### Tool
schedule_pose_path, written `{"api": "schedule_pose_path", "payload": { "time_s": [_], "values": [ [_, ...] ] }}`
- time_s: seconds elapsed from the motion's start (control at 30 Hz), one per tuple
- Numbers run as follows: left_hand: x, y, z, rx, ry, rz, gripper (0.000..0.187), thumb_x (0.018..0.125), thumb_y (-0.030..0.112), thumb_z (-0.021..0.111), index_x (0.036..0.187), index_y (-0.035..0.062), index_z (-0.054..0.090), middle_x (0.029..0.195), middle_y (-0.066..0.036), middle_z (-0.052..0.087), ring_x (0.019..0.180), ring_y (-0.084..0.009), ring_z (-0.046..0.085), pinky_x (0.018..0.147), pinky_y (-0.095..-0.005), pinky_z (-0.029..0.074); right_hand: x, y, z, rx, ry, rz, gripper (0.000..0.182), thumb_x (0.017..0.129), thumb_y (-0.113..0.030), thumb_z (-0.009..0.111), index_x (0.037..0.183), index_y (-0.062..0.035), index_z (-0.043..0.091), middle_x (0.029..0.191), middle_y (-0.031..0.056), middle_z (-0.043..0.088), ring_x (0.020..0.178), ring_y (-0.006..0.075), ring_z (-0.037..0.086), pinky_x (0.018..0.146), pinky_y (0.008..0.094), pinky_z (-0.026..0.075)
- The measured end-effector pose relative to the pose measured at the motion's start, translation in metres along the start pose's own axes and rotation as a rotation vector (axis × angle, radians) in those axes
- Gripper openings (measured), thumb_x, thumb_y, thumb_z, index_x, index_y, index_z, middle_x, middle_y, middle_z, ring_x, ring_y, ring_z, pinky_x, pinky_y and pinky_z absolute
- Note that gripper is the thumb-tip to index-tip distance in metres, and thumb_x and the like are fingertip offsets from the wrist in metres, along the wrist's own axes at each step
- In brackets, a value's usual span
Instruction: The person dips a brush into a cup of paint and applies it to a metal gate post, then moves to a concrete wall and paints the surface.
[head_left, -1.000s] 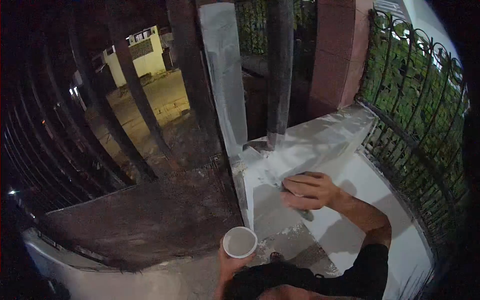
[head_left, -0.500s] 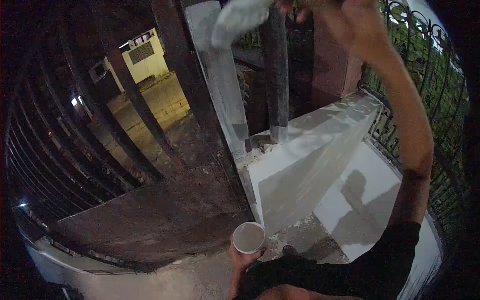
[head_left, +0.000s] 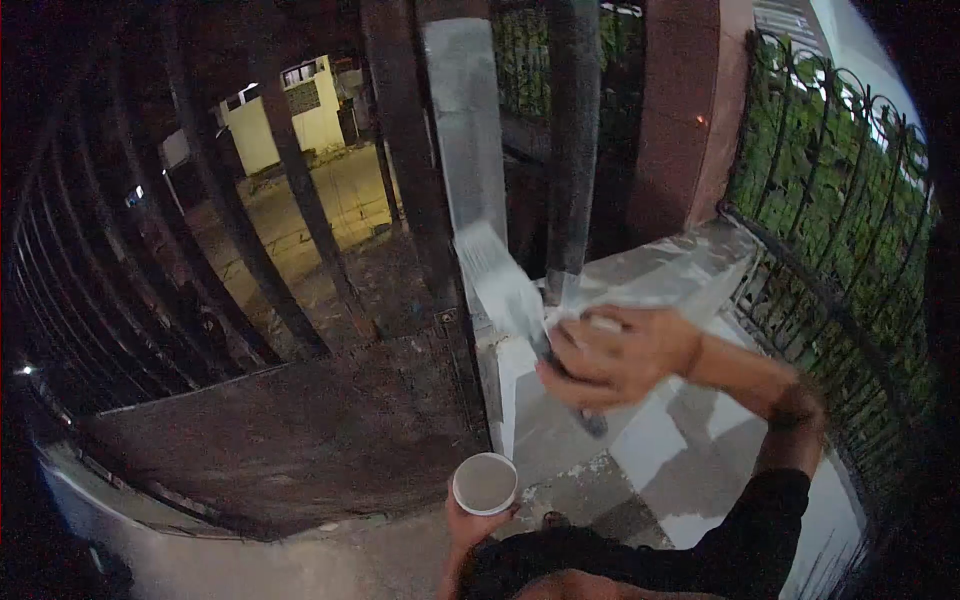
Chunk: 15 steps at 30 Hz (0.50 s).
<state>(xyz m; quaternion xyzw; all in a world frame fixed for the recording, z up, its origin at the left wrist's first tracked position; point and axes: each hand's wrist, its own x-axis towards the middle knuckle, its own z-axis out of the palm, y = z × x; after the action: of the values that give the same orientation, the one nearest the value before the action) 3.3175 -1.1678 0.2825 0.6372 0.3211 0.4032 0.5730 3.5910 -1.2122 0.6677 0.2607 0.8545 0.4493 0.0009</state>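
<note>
My right hand (head_left: 625,358) is closed round the dark handle of a wide paintbrush (head_left: 500,283). Its pale bristles point up and left, over the lower part of a grey-white post (head_left: 470,130); whether they touch it I cannot tell. Low in the view, my left hand (head_left: 478,524) holds a round white container (head_left: 485,484) from below and the side. Greyish contents show through its open top. A darker upright bar (head_left: 573,150) stands just right of the post.
A dark barred gate (head_left: 330,430) fills the left side. Beside the posts, a low white and grey wall (head_left: 640,270) runs back to a reddish pillar (head_left: 685,120). Black iron fencing (head_left: 850,190) with greenery behind it lines the right. Tiled floor (head_left: 590,490) lies below.
My right hand and the brush have come down from the top of the view to the lower part of the post. The view has shifted slightly; my left hand still holds the container.
</note>
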Motion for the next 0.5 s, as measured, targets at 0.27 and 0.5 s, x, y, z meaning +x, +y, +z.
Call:
{"api": "schedule_pose_path", "payload": {
  "time_s": [0.27, 0.5],
  "values": [
    [-0.003, -0.006, 0.001, 0.124, 0.047, 0.047, 0.097, 0.058, 0.030, 0.102, 0.135, 0.0024, 0.049, 0.126, -0.015, 0.067, 0.118, -0.0264, 0.066, 0.101, -0.0431, 0.053, 0.012, 0.053, -0.001, 0.657, 0.218, 0.580, 0.031, 0.094, -0.026, 0.075, 0.119, -0.0099, 0.067, 0.111, 0.0058, 0.071, 0.104, 0.0275, 0.069, 0.085, 0.0379, 0.058],
    [-0.005, -0.063, 0.001, -0.153, 0.049, -0.034, 0.103, 0.056, 0.032, 0.103, 0.136, 0.0025, 0.047, 0.128, -0.014, 0.065, 0.119, -0.0262, 0.065, 0.102, -0.0432, 0.053, 0.058, 0.167, -0.079, 0.394, 0.723, 0.351, 0.022, 0.101, -0.014, 0.069, 0.119, -0.0019, 0.066, 0.105, 0.0107, 0.073, 0.086, 0.0135, 0.072, 0.069, 0.0301, 0.061]
  ]
}}
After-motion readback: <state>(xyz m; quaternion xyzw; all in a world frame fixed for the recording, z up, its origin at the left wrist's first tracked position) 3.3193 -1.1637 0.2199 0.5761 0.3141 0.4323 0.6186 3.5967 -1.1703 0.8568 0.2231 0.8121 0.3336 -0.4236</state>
